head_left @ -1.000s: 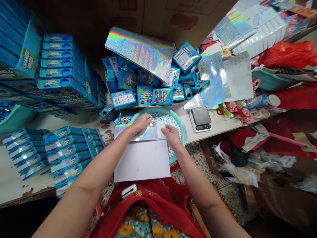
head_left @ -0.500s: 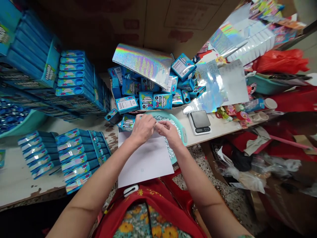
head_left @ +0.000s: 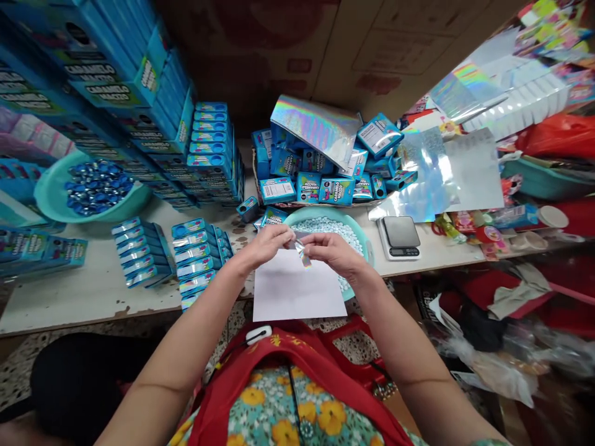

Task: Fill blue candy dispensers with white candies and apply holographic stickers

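My left hand (head_left: 272, 243) and my right hand (head_left: 335, 251) meet above a white sheet (head_left: 297, 288). Between them is a small shiny holographic strip (head_left: 305, 257), pinched by the fingers of both. Under and behind my right hand sits a turquoise basin (head_left: 369, 248) of small white pieces, partly covered by the sheet and my hands. Just behind, small blue boxes (head_left: 336, 190) lie heaped in an open carton, with a folded holographic sheet (head_left: 316, 127) on top of them.
A digital scale (head_left: 398, 237) stands right of the basin. Stacks of blue boxes (head_left: 209, 152) and a basin (head_left: 46, 195) of blue wrapped pieces are at left. Holographic sheets (head_left: 425, 161) and a red bag (head_left: 553, 136) lie at right. A large cardboard box (head_left: 334, 49) rises behind.
The view has swung left, showing more of the left basin and stacks. My hands are slightly farther apart, and the shiny strip now shows between them.
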`<act>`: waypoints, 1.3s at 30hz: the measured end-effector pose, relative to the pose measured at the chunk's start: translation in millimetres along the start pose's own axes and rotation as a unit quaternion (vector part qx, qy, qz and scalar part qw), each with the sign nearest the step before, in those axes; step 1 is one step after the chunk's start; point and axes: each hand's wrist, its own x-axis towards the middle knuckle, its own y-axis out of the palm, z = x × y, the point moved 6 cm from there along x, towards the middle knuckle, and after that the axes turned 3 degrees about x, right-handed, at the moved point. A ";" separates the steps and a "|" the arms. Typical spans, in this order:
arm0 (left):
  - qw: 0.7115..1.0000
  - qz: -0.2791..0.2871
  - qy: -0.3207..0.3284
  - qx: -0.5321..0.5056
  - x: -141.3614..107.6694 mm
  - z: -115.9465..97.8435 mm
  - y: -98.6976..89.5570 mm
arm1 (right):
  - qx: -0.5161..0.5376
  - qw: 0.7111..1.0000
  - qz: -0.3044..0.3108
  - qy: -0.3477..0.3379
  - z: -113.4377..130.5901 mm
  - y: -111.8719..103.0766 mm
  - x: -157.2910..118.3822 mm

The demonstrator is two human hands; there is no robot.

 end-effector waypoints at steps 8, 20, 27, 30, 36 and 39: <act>0.987 -0.145 0.027 0.057 -48.7 -3.6 -20.8 | -0.010 1.000 0.026 0.003 -6.8 47.7 1.8; 0.966 -0.227 -0.066 -0.099 -93.4 34.0 -53.7 | -0.012 0.996 0.086 0.032 -23.6 94.3 8.8; 0.920 -0.310 -0.092 -0.223 -126.1 39.2 -20.9 | 0.109 0.991 -0.061 -0.049 -27.9 127.1 24.7; 0.896 -0.331 -0.099 -0.280 -130.2 48.5 -15.1 | 0.137 0.986 -0.083 -0.040 -35.0 143.2 25.3; 0.913 -0.299 -0.136 -0.243 -152.0 52.0 -36.8 | 0.174 0.980 -0.093 -0.023 -42.0 147.3 36.2; 0.936 -0.266 -0.138 -0.186 -162.6 48.3 -46.5 | 0.137 0.989 -0.052 -0.005 -44.8 147.8 44.9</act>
